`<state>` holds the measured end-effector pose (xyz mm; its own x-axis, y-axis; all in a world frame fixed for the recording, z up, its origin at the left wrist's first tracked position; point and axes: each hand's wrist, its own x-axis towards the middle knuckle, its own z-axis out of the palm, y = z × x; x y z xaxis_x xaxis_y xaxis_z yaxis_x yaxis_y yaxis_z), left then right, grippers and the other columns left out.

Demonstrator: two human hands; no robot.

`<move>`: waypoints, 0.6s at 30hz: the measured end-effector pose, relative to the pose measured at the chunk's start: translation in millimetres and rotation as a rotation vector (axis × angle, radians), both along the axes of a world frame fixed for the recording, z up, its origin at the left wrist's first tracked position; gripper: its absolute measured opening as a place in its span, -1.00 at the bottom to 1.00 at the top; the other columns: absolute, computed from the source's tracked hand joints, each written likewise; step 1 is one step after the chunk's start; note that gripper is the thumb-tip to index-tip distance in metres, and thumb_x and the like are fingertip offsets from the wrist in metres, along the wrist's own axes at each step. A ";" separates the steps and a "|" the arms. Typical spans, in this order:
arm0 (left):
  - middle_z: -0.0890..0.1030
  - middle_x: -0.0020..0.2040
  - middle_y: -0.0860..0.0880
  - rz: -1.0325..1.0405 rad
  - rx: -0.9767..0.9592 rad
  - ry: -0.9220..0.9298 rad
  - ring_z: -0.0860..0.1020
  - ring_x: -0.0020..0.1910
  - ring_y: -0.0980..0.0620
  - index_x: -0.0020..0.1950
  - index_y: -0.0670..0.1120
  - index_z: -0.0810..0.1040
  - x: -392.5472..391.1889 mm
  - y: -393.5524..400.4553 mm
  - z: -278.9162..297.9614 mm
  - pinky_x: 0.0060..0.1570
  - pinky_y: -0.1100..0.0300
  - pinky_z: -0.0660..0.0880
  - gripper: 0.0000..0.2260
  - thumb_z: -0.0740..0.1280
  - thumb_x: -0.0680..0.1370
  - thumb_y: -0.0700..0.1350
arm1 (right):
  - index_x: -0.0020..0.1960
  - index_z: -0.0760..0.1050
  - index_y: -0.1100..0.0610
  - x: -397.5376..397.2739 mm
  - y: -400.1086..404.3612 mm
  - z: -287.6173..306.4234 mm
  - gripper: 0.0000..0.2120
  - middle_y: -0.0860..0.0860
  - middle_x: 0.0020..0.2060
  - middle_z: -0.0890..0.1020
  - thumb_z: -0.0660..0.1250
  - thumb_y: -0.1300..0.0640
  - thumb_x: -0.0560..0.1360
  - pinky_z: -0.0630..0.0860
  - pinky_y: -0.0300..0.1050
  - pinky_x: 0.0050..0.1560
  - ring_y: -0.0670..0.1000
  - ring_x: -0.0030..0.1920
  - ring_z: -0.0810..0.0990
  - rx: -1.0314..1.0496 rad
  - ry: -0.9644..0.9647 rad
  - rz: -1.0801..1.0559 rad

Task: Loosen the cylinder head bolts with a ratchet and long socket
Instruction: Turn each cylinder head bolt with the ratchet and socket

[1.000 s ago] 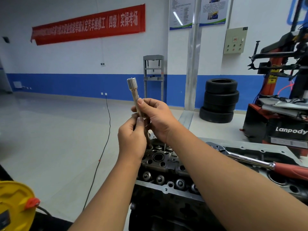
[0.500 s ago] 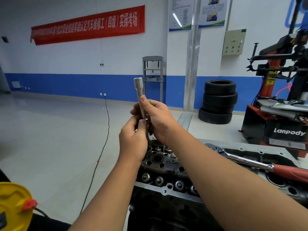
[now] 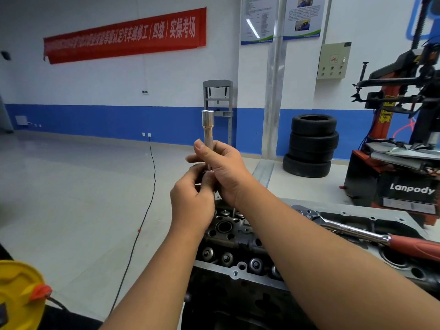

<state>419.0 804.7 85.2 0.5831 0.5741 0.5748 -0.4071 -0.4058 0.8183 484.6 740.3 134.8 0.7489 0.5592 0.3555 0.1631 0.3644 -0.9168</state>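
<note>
I see my left hand point(image 3: 191, 202) nearest, pinching the lower end of the long socket point(image 3: 207, 136), and just above it my right hand point(image 3: 221, 171) curls round the shaft. The socket stands upright, open end up, past both hands. The ratchet point(image 3: 371, 234) lies below and to the right of the right hand, on the engine point(image 3: 238, 253), handle pointing right; I judge the right hand nearer

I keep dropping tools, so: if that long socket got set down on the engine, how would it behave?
The long socket looks like polished metal, so probably stiff, slick and heavy for its size. It is round and slim, so it would likely roll or tip. Both the right hand and left hand grip it.
</note>
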 end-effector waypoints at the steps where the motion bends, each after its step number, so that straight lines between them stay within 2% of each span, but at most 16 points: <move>1: 0.72 -0.09 0.11 0.010 0.014 0.000 0.70 -0.07 0.04 0.07 0.15 0.63 -0.2 -0.1 0.1 0.03 -0.06 0.67 -0.82 0.35 0.68 -0.15 | -0.03 0.57 0.11 0.3 -0.4 0.0 -0.74 0.12 -0.08 0.76 0.55 -0.03 0.49 0.68 0.16 -0.03 0.01 -0.15 0.73 0.013 0.002 -0.003; 3: 0.70 -0.12 0.14 0.044 0.031 -0.013 0.68 -0.16 0.11 0.03 0.17 0.61 -0.1 1.0 0.2 -0.09 0.02 0.66 -0.82 0.41 0.64 -0.15 | -0.03 0.54 0.14 0.0 -0.7 -0.2 -0.74 0.14 -0.09 0.76 0.55 0.01 0.49 0.68 0.18 -0.02 0.04 -0.14 0.73 0.036 0.014 0.006; 6: 0.68 -0.19 0.20 0.096 0.020 -0.028 0.66 -0.24 0.21 -0.06 0.23 0.58 -1.1 4.0 -0.8 -0.26 0.26 0.59 -0.77 0.50 0.58 -0.12 | -0.10 0.53 0.14 -2.3 0.9 -0.4 -0.77 0.16 -0.11 0.74 0.50 0.02 0.54 0.69 0.13 -0.11 0.07 -0.18 0.72 0.058 0.046 0.047; 8: 0.70 -0.18 0.17 0.091 -0.005 -0.036 0.68 -0.23 0.19 -0.05 0.24 0.60 -0.8 4.7 -1.8 -0.20 0.17 0.65 -0.80 0.48 0.60 -0.08 | -0.12 0.54 0.15 -4.1 2.3 -0.2 -0.76 0.16 -0.10 0.73 0.46 0.00 0.58 0.69 0.11 -0.13 0.06 -0.20 0.70 0.057 0.057 0.069; 10: 0.73 -0.15 0.16 0.033 -0.044 -0.028 0.70 -0.17 0.15 -0.01 0.27 0.62 -0.9 3.2 -1.3 -0.09 0.04 0.68 -0.80 0.38 0.67 -0.07 | -0.11 0.57 0.14 -4.5 2.7 0.7 -0.72 0.13 -0.07 0.73 0.41 -0.06 0.60 0.64 0.11 -0.10 0.01 -0.21 0.67 0.017 0.009 0.041; 12: 0.73 -0.13 0.20 0.012 -0.048 -0.015 0.70 -0.11 0.17 0.00 0.29 0.62 -0.4 1.9 -0.8 -0.03 0.07 0.66 -0.72 0.31 0.70 -0.12 | -0.11 0.61 0.13 -4.5 2.1 1.7 -0.67 0.10 -0.06 0.74 0.36 -0.12 0.63 0.60 0.10 -0.07 0.00 -0.19 0.65 -0.028 -0.046 0.011; 15: 0.71 -0.14 0.25 0.058 -0.045 -0.037 0.68 -0.13 0.25 0.01 0.22 0.62 -0.8 3.9 -0.7 -0.03 0.11 0.65 -0.75 0.40 0.65 -0.18 | -0.04 0.64 0.19 -5.6 1.5 2.0 -0.64 0.13 -0.08 0.73 0.34 -0.12 0.63 0.66 0.16 0.03 0.06 -0.12 0.69 -0.021 -0.008 0.055; 18: 0.68 -0.14 0.28 0.105 -0.038 -0.052 0.67 -0.19 0.22 -0.05 0.23 0.57 -1.9 6.5 -1.8 -0.08 -0.04 0.70 -0.73 0.54 0.55 -0.14 | 0.01 0.60 0.19 -6.5 1.2 0.3 -0.76 0.17 -0.05 0.73 0.45 -0.01 0.58 0.70 0.14 -0.05 0.09 -0.11 0.71 0.025 0.016 0.090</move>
<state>417.1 811.2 83.3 0.4887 0.6521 0.5797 -0.4067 -0.4176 0.8126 478.2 741.6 135.1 0.7018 0.6155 0.3587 0.1140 0.4000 -0.9094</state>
